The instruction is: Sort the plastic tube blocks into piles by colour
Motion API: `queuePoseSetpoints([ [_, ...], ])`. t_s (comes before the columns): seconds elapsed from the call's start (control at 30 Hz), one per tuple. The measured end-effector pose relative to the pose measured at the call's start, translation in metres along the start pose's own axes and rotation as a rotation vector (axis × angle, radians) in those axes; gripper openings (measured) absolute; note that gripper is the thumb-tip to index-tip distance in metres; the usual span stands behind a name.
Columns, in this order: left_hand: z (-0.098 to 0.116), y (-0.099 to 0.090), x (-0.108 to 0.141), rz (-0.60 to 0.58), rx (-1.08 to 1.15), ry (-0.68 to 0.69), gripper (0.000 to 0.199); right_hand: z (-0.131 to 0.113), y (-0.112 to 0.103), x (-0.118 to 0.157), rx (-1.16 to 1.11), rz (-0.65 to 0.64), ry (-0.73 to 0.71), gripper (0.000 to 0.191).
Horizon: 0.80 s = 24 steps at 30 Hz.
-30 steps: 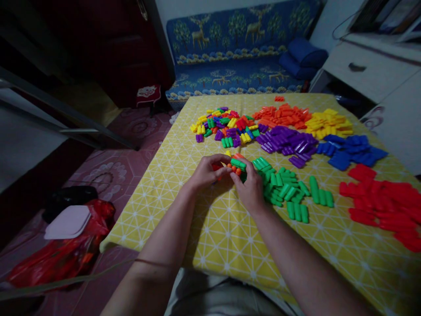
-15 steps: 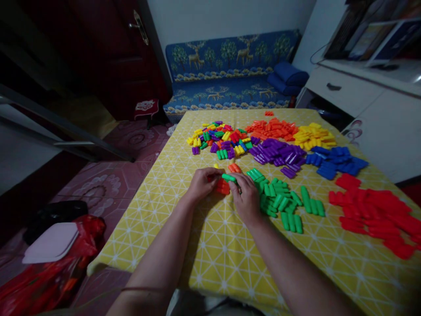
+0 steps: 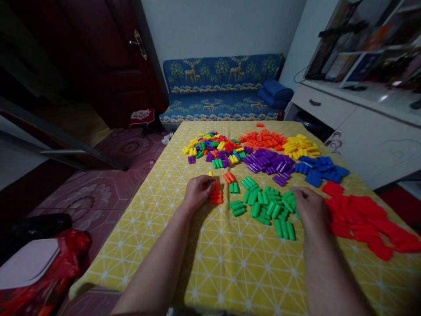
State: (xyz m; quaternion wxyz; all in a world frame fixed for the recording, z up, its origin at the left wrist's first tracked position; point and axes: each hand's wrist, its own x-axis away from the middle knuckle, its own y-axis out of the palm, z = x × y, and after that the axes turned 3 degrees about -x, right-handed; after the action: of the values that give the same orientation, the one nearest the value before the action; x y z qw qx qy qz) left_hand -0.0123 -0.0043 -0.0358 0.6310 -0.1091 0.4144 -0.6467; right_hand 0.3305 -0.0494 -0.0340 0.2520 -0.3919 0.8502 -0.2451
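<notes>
My left hand [image 3: 198,192] is closed at the left edge of an orange block piece [image 3: 216,196]; what its fingertips grip, if anything, is hidden. A bit of yellow [image 3: 210,174] shows just beyond those fingers. My right hand [image 3: 309,206], fingers curled, rests at the right side of the green pile [image 3: 268,204], and its grip is too small to make out. Between the hands lie a small orange piece [image 3: 229,177] and a green one [image 3: 234,188].
Purple [image 3: 269,162], orange [image 3: 263,139], yellow [image 3: 301,147], blue [image 3: 320,169] and red [image 3: 368,219] piles cover the table's right and back. A mixed pile [image 3: 215,149] sits at back left. Beyond the table [image 3: 158,245] stands a blue sofa [image 3: 223,103].
My right hand has moved right, away from my left hand, to the green pile's far side. The green piece between my hands is no longer held there. The view has tilted up and turned right.
</notes>
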Motion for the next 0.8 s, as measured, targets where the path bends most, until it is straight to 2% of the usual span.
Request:
queuePoseSetpoints([
  [0.07, 0.001, -0.001, 0.0, 0.008, -0.01, -0.005, 0.017, 0.005, -0.001, -0.002, 0.069, -0.023, -0.046, 0.025],
  [0.17, 0.002, -0.002, 0.0, 0.054, -0.017, -0.015, 0.016, -0.015, 0.009, 0.006, 0.044, 0.06, -0.295, 0.026],
  [0.2, 0.003, -0.003, 0.0, 0.074, -0.022, -0.012, 0.016, -0.026, 0.015, 0.01, 0.002, 0.042, -0.392, 0.026],
  [0.3, 0.007, -0.006, 0.0, 0.107, -0.034, 0.01, 0.016, -0.061, 0.038, 0.026, -0.091, -0.205, -0.613, 0.025],
  [0.4, 0.012, -0.009, 0.0, 0.09, -0.045, 0.044, 0.018, -0.09, 0.062, 0.041, 0.016, -0.447, -0.725, 0.049],
  [0.5, 0.014, -0.01, 0.002, -0.017, -0.119, 0.113, 0.033, -0.11, 0.083, 0.052, 0.189, -0.561, -0.744, 0.062],
  [0.6, 0.013, -0.01, 0.004, -0.13, -0.217, 0.133, 0.053, -0.12, 0.097, 0.058, 0.28, -0.547, -0.689, 0.049],
  [0.7, 0.009, -0.009, 0.004, -0.152, -0.234, 0.102, 0.047, -0.125, 0.101, 0.059, 0.264, -0.5, -0.659, 0.034],
  [0.8, 0.007, -0.007, 0.003, -0.117, -0.184, 0.068, 0.035, -0.124, 0.096, 0.06, 0.117, -0.447, -0.644, 0.025],
])
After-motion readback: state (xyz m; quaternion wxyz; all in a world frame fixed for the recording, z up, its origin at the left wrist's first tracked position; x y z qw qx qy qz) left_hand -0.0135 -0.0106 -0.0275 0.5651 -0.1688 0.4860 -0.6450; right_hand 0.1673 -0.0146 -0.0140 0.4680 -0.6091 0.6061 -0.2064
